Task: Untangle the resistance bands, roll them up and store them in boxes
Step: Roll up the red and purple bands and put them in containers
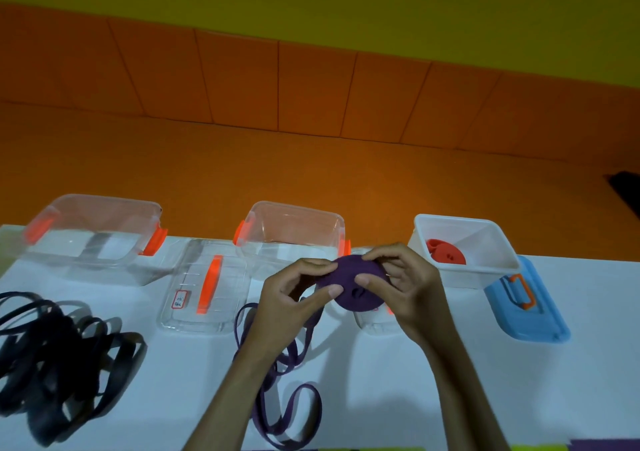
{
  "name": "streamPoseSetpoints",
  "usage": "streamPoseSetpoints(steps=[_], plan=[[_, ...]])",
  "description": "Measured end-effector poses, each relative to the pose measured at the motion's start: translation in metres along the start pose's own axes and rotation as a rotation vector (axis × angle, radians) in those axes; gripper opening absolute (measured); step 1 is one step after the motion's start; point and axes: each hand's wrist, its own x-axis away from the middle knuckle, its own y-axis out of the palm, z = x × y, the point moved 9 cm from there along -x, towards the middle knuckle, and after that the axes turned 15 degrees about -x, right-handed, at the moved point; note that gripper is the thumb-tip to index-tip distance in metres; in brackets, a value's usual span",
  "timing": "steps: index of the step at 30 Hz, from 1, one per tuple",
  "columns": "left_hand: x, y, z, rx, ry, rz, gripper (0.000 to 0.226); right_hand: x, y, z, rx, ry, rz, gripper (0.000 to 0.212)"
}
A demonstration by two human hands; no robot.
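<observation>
White tabletop (415, 398) lies beneath both hands. A tangled black band (59, 353) sits well left of the left hand (291, 305), a clear box (294, 222) just beyond it, and a white box (467, 279) beside the right hand (408, 284). Both hands' curled fingers pinch the purple band roll (349, 277) between them.

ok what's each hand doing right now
left hand: pinching the purple band roll
right hand: gripping the same roll

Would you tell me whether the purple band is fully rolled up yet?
Partly rolled: the left hand and right hand hold a coil of the purple band, while its loose tail lies in loops on the table.
</observation>
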Motion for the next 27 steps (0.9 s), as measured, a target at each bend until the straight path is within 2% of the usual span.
streamPoseSetpoints(steps=[6, 10, 13, 16, 19, 23, 27], plan=[[-0.003, 0.000, -0.004, -0.049, -0.001, -0.035, 0.032, 0.002, 0.006, 0.019, 0.012, 0.111, -0.049, 0.026], [-0.007, 0.000, -0.008, -0.067, -0.026, -0.082, 0.034, -0.003, 0.007, 0.007, 0.095, 0.009, -0.023, 0.029], [-0.010, -0.001, -0.013, -0.093, -0.039, -0.144, 0.042, -0.006, 0.008, 0.010, 0.096, 0.014, -0.038, 0.027], [-0.014, -0.005, -0.016, -0.108, -0.023, -0.095, 0.038, -0.010, 0.013, 0.019, 0.079, 0.057, -0.087, 0.032], [-0.018, -0.006, -0.015, -0.100, -0.019, -0.026, 0.035, -0.018, 0.011, 0.015, 0.100, 0.019, -0.033, 0.033], [-0.025, -0.004, -0.015, -0.041, -0.011, -0.060, 0.041, -0.024, 0.010, 0.010, 0.112, -0.050, 0.027, 0.029], [-0.029, -0.009, -0.019, -0.095, -0.024, -0.019, 0.038, -0.027, 0.010, 0.028, 0.098, 0.069, -0.033, 0.029]])
